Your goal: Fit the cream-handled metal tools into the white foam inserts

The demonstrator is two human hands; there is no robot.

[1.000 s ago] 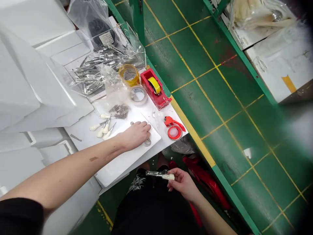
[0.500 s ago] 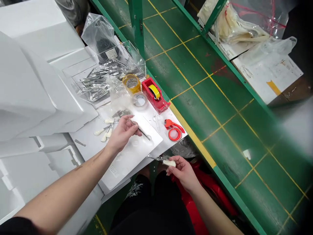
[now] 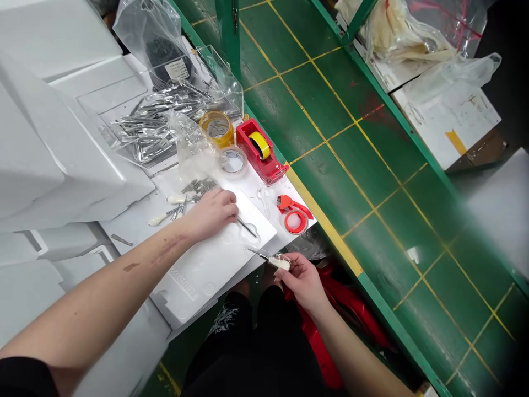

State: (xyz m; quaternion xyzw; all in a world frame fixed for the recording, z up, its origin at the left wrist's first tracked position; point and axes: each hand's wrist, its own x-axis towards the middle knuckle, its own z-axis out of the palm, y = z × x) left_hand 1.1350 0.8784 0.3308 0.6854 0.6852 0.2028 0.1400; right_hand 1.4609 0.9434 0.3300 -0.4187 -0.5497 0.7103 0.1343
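Observation:
My left hand point(image 3: 215, 212) is over the white foam board point(image 3: 194, 275), back upward, fingers closed. A thin dark metal rod point(image 3: 247, 226) sticks out from under its fingers toward the lower right. At the board's right edge, my right hand point(image 3: 305, 280) pinches a cream-ended piece with a thin metal shaft point(image 3: 276, 261), pointing left; clear film seems to lie over it. Several similar cream-ended pieces point(image 3: 159, 219) lie beyond my left wrist. Small metal parts point(image 3: 199, 186) lie just past my left hand, partly hidden by it.
A clear tray holds many wrapped metal pieces point(image 3: 149, 124). Near it are an amber tape roll point(image 3: 217, 128), a clear tape roll point(image 3: 233, 161), a red tape dispenser point(image 3: 262, 151) and a small red tape cutter point(image 3: 294, 215). White panels point(image 3: 61, 138) rise at left; a green frame edge point(image 3: 372, 286) runs right.
My left hand has turned more palm-down, covering more of the metal rod. My right hand with the cream-ended piece has shifted slightly left and up. The view has shifted a little.

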